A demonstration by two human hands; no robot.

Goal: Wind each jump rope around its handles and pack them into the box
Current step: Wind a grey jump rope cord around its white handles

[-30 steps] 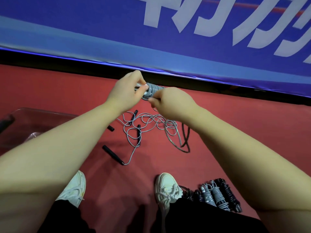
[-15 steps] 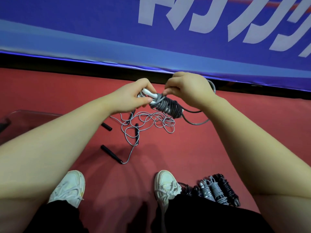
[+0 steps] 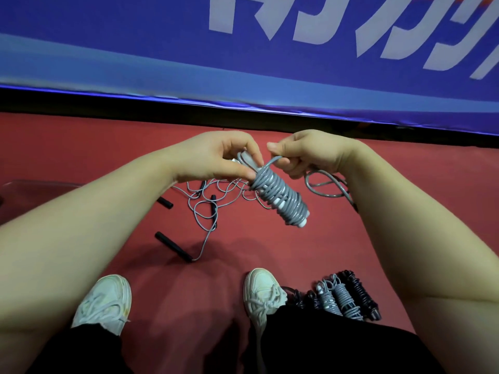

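The left hand (image 3: 213, 157) pinched the tightly coiled grey rope bundle (image 3: 280, 197); the right hand (image 3: 313, 152) curled round its loose cord. Below the grip, another rope (image 3: 213, 209) lay tangled on the red floor (image 3: 270, 252).

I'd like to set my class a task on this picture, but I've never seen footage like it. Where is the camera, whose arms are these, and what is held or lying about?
No machine here. The camera sits on a person's head and looks down, so both arms are the wearer's own. The left hand pinches the top of a grey bundle, which is a jump rope wound round its white handles. The right hand grips the tail of that rope, which loops below the hand. On the red floor lies a tangle of loose ropes with a black handle at one end. Beside the right shoe lie finished bundles, grey and black. A clear box shows at the left edge, and a blue banner runs behind.
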